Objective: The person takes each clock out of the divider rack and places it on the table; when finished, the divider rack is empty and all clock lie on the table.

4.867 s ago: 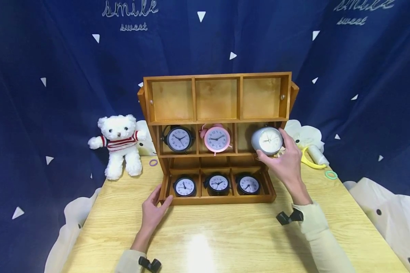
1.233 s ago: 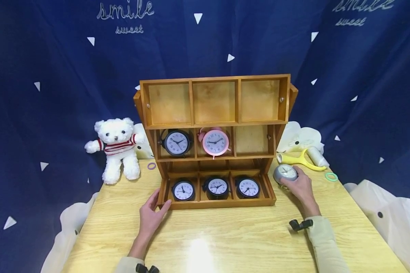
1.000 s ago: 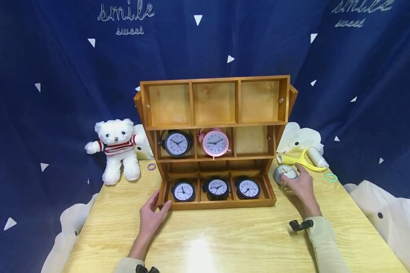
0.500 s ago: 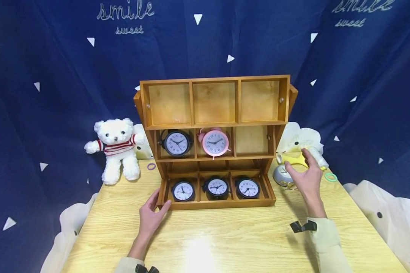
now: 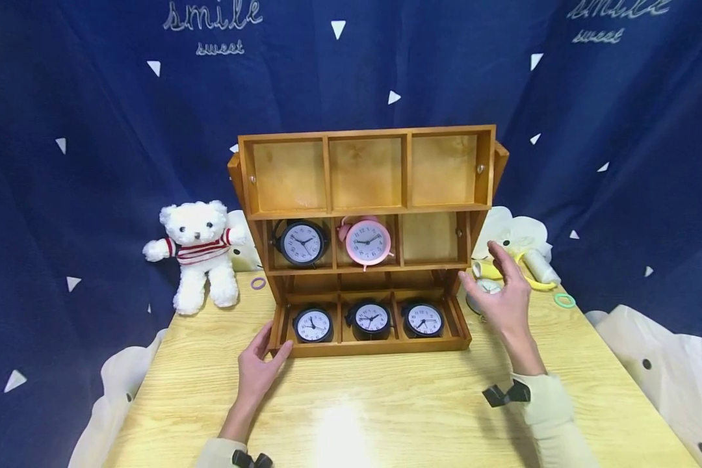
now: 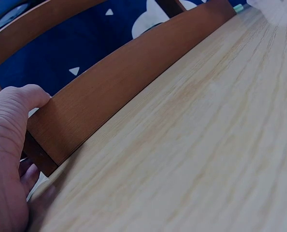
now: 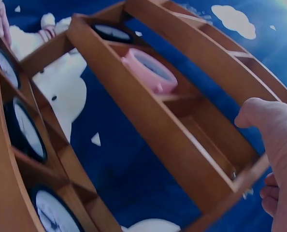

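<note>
A wooden shelf (image 5: 367,351) with three tiers of compartments stands on the table. My left hand (image 5: 258,368) grips its lower left corner; in the left wrist view the thumb (image 6: 35,95) lies over the front board. My right hand (image 5: 506,300), thumb and fingers spread apart, hovers by the shelf's right side and holds nothing. Partly behind it a grey alarm clock (image 5: 474,303) stands on the table. In the middle tier sit a black alarm clock (image 5: 302,243) at left and a pink alarm clock (image 5: 368,242) at centre. Black alarm clocks (image 5: 312,325) fill the bottom tier's three compartments.
A white teddy bear (image 5: 197,250) in a striped top sits left of the shelf, near a purple ring (image 5: 259,283). Behind the right hand lie a yellow forked object (image 5: 538,284), a white roll (image 5: 541,266) and a green ring (image 5: 565,300). A blue curtain (image 5: 351,78) hangs behind.
My right hand has brought the grey alarm clock from the middle tier's right compartment down to the table, let go, and moved up and left. The left hand has kept its place on the shelf.
</note>
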Demonstrator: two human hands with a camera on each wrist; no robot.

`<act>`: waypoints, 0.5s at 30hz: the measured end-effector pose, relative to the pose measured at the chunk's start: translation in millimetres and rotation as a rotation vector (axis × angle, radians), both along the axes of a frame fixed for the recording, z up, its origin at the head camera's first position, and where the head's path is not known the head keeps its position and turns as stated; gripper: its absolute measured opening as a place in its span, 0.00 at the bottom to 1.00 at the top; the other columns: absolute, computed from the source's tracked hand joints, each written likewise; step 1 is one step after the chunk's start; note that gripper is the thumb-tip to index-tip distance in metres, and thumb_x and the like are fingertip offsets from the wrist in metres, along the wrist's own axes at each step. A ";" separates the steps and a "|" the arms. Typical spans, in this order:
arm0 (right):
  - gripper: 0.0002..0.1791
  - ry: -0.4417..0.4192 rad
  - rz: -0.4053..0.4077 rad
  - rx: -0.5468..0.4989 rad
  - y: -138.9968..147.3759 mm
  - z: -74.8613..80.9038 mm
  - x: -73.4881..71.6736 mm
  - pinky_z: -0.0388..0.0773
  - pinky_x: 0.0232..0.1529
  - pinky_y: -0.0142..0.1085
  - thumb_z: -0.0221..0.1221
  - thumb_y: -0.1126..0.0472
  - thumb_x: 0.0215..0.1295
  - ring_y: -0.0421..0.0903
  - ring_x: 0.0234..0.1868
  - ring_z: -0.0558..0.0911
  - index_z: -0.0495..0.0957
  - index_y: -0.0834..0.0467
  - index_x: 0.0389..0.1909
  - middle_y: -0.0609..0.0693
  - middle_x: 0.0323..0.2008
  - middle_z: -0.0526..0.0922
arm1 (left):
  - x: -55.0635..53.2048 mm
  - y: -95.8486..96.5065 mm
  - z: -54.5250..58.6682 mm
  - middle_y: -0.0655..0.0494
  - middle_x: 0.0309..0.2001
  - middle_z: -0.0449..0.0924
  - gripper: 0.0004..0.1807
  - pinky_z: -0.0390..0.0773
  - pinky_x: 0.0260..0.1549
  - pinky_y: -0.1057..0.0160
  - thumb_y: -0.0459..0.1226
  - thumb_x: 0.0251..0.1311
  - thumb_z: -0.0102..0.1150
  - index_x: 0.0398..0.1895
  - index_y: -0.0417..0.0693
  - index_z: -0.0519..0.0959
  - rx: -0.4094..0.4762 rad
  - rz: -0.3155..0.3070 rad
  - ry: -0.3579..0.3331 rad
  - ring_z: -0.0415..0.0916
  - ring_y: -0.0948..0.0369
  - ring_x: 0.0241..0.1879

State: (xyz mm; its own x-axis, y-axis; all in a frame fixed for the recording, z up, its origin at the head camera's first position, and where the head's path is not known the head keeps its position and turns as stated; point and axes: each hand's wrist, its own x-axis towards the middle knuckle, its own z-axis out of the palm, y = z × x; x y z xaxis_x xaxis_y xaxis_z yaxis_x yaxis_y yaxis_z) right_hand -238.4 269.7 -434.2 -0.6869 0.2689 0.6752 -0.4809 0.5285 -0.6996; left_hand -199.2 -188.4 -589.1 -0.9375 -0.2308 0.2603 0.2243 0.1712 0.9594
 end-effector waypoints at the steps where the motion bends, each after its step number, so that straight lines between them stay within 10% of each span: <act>1: 0.43 -0.007 0.014 0.006 -4.7 1.8 -0.3 0.70 0.65 0.23 0.77 0.73 0.45 0.64 0.62 0.78 0.75 0.68 0.67 0.66 0.64 0.80 | 0.4 0.3 -0.1 0.36 0.67 0.76 0.35 0.71 0.63 0.77 0.30 0.58 0.76 0.69 0.33 0.75 0.003 0.000 0.000 0.72 0.43 0.68; 7: 0.44 -0.028 0.095 0.057 -31.5 10.0 -2.6 0.71 0.67 0.24 0.78 0.69 0.49 0.61 0.66 0.78 0.73 0.65 0.70 0.63 0.67 0.78 | 1.5 0.8 -1.1 0.36 0.68 0.76 0.35 0.70 0.63 0.77 0.30 0.58 0.76 0.69 0.33 0.74 -0.002 -0.002 -0.008 0.73 0.44 0.69; 15: 0.46 0.034 0.191 0.152 -68.3 18.2 -12.0 0.80 0.61 0.52 0.79 0.60 0.48 0.64 0.59 0.82 0.73 0.61 0.72 0.59 0.66 0.79 | -0.1 -1.3 -0.8 0.38 0.69 0.75 0.36 0.70 0.64 0.75 0.32 0.58 0.77 0.70 0.35 0.74 -0.012 -0.004 -0.013 0.72 0.44 0.69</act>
